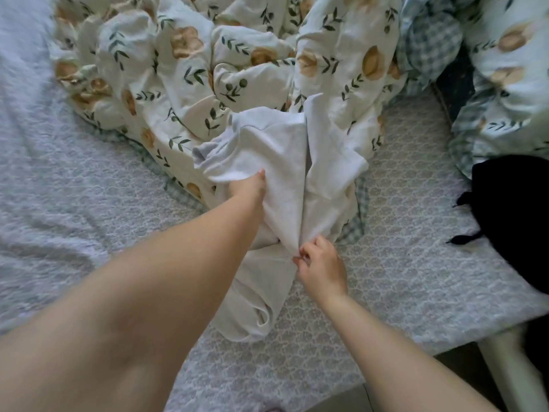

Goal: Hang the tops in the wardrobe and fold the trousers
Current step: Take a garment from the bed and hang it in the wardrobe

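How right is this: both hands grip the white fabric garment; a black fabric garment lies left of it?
Wrong side: the head view shows the black fabric garment right of the white fabric garment, which the left hand and right hand grip.

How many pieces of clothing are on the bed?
2: a white garment in the middle, held by the left hand and right hand, and a black garment at the right edge. Others may hide under the duvet.

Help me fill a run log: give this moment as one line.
left hand: grips white fabric garment | right hand: pinches its lower fold | surface: grey patterned bedsheet | black fabric garment: untouched, right
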Demonstrator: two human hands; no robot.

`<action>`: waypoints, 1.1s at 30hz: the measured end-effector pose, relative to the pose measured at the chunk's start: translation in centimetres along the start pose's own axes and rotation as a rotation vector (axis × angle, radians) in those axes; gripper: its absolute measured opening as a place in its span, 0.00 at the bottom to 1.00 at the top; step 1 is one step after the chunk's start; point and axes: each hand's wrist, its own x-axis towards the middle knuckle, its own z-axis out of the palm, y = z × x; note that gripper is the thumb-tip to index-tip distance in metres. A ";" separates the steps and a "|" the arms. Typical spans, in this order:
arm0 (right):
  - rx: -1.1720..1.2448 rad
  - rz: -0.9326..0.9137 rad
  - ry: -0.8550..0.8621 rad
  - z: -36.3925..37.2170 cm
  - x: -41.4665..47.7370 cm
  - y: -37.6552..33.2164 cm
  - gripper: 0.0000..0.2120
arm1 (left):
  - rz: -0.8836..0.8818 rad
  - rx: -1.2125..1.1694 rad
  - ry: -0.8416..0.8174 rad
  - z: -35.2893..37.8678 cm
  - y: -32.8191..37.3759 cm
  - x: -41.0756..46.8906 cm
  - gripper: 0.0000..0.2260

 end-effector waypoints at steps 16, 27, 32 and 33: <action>0.269 0.213 0.053 -5.9 3.5 -8.1 0.21 | 0.939 1.299 -0.246 -8.6 -6.5 -8.5 0.12; 0.465 0.050 0.214 -10.1 1.6 -9.6 0.05 | 1.108 1.383 -0.001 -11.6 -1.6 -11.2 0.16; 0.559 -0.089 0.133 -12.1 -0.7 -9.4 0.05 | 0.988 1.192 -0.119 -10.3 1.0 -12.2 0.25; 0.567 -0.107 0.110 -12.6 -1.3 -9.4 0.05 | 0.997 1.186 -0.135 -10.0 1.4 -12.7 0.27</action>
